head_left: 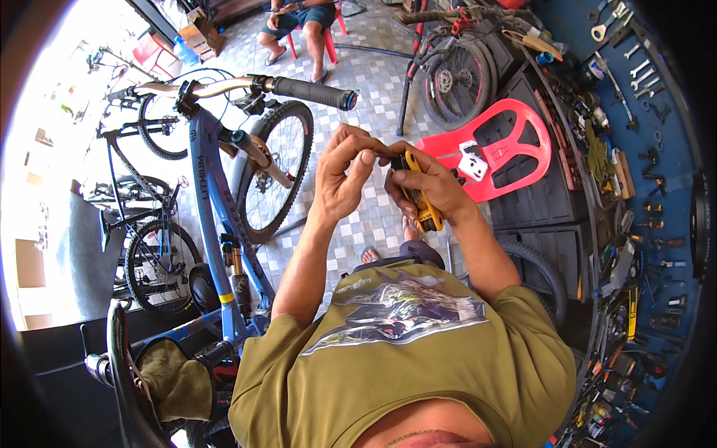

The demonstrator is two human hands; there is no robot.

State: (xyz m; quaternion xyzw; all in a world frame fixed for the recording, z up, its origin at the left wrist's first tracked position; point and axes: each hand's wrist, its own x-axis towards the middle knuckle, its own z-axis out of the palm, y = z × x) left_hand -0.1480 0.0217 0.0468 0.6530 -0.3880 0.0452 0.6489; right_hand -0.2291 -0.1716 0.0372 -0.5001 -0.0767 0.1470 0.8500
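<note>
Olive-green printed shirt (418,351) below, your right hand (432,187) grips the yellow folding multi-tool (420,198), long axis pointing toward you, while your left hand (345,175) pinches its dark tip.

Olive-green short-sleeved T-shirt, bare forearms, bare hands.

Seen from above: loose olive-green T-shirt (418,358) with short sleeves ending above the elbows, cloth creased across the shoulders. Large printed graphic on the chest in grey, white and dark tones, roughly rectangular, with a smaller yellowish printed patch at its upper left corner. Both forearms uncovered, no watch, bracelet or glove on left hand (340,175) or right hand (433,187). No rings visible. Dark shorts edge just past the shirt hem, a sandalled foot on the tiled floor below.
</note>
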